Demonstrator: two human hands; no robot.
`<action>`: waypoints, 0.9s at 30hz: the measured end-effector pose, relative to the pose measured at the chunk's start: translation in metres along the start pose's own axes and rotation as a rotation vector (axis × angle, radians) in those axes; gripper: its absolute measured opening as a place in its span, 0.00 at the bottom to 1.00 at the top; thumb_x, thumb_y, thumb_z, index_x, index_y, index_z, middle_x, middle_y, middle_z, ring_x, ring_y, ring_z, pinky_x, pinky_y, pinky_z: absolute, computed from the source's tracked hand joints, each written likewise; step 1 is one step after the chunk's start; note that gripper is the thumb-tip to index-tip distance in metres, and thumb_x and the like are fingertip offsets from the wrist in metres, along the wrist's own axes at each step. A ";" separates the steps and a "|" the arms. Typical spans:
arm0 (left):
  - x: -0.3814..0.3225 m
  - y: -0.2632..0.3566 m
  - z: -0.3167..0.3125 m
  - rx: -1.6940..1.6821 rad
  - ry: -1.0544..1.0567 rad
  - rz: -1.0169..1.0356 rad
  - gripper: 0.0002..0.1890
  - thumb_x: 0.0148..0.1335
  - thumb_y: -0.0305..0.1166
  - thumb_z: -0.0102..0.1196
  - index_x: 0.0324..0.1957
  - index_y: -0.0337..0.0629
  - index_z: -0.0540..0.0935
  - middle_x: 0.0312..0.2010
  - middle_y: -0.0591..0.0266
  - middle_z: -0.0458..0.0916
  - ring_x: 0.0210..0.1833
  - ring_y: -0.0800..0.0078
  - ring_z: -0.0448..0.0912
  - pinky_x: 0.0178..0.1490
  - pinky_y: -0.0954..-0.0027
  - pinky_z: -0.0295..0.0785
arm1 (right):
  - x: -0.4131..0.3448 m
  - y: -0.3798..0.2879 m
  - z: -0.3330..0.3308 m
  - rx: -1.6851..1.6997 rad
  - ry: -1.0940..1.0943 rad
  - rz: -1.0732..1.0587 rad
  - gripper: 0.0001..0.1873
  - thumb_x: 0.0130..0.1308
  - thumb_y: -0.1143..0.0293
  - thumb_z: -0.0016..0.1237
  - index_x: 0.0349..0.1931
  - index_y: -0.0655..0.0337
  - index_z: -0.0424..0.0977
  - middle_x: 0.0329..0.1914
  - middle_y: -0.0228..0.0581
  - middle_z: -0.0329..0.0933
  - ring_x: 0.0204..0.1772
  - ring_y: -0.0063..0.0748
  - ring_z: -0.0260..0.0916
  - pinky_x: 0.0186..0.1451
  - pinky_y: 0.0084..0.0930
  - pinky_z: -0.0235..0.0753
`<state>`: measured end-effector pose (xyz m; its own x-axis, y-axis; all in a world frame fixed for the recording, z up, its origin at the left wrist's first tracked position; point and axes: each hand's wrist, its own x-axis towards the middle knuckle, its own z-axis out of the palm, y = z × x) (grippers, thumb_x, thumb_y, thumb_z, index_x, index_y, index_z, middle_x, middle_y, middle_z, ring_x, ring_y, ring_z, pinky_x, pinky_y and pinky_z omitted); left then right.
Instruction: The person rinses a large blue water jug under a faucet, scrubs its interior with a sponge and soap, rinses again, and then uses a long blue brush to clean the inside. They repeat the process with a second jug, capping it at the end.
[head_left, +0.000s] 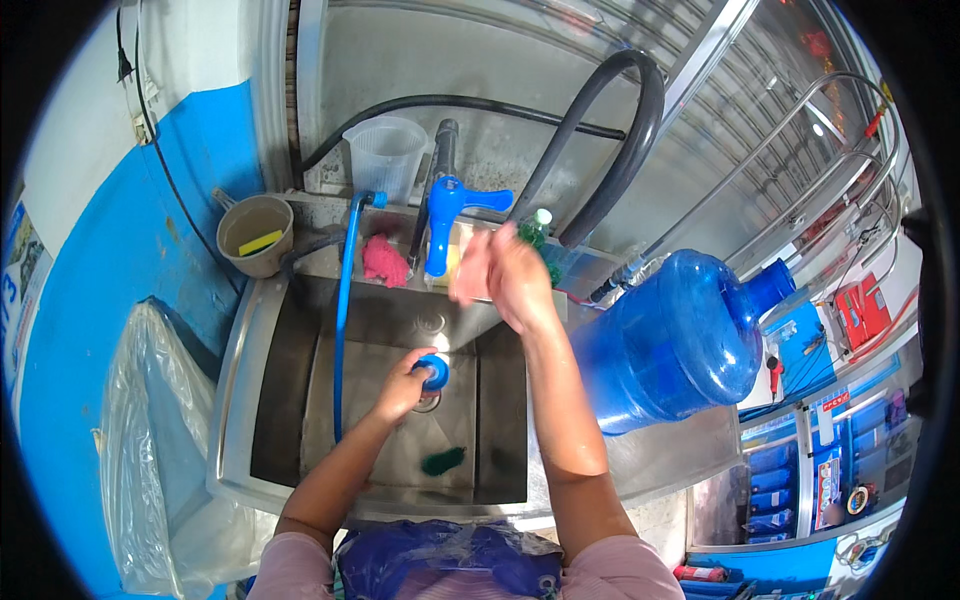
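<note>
My left hand (406, 385) is over the stainless steel sink basin (390, 457), its fingers closed on a small round blue cap (433, 373). My right hand (510, 277) is raised at the back of the sink, just right of the blue faucet handle (445, 225). Motion blurs its fingers, which look apart and hold nothing that I can see. On the basin floor lies a dark green scouring pad (443, 461). A slim blue pipe (345, 315) runs down into the left side of the basin.
A large blue water jug (667, 345) lies on the right drainboard, its neck pointing right. Along the back stand a pot with a yellow sponge (261, 243), a pink cloth (385, 260), a clear plastic container (386, 157) and a green bottle (536, 229). Plastic sheeting (150, 465) hangs at left.
</note>
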<state>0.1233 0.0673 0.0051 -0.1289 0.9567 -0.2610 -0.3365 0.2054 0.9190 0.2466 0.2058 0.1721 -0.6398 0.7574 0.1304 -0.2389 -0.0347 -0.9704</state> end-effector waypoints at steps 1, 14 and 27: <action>0.004 -0.003 -0.001 0.059 0.022 0.001 0.16 0.66 0.24 0.47 0.54 0.48 0.78 0.49 0.55 0.76 0.37 0.66 0.81 0.39 0.69 0.83 | -0.003 0.017 -0.029 -0.164 -0.111 0.259 0.16 0.75 0.60 0.40 0.48 0.65 0.74 0.32 0.43 0.81 0.30 0.33 0.80 0.32 0.27 0.80; 0.039 -0.028 -0.011 0.430 0.078 0.301 0.11 0.56 0.37 0.61 0.38 0.44 0.80 0.33 0.52 0.78 0.38 0.57 0.76 0.47 0.58 0.70 | 0.035 0.193 -0.343 -1.879 0.971 0.808 0.14 0.66 0.63 0.46 0.46 0.61 0.78 0.48 0.47 0.74 0.47 0.46 0.79 0.41 0.45 0.80; 0.047 -0.016 -0.005 -0.720 -0.214 -0.180 0.22 0.64 0.38 0.48 0.56 0.34 0.73 0.48 0.50 0.79 0.48 0.60 0.79 0.55 0.60 0.75 | 0.059 0.118 -0.275 -2.320 0.841 1.045 0.18 0.61 0.61 0.51 0.46 0.63 0.81 0.49 0.51 0.79 0.52 0.54 0.77 0.45 0.58 0.77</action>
<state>0.1180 0.1080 -0.0236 0.1442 0.9552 -0.2583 -0.8682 0.2474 0.4301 0.3814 0.4261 0.0095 0.3150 0.9180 0.2412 0.7224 -0.3967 0.5664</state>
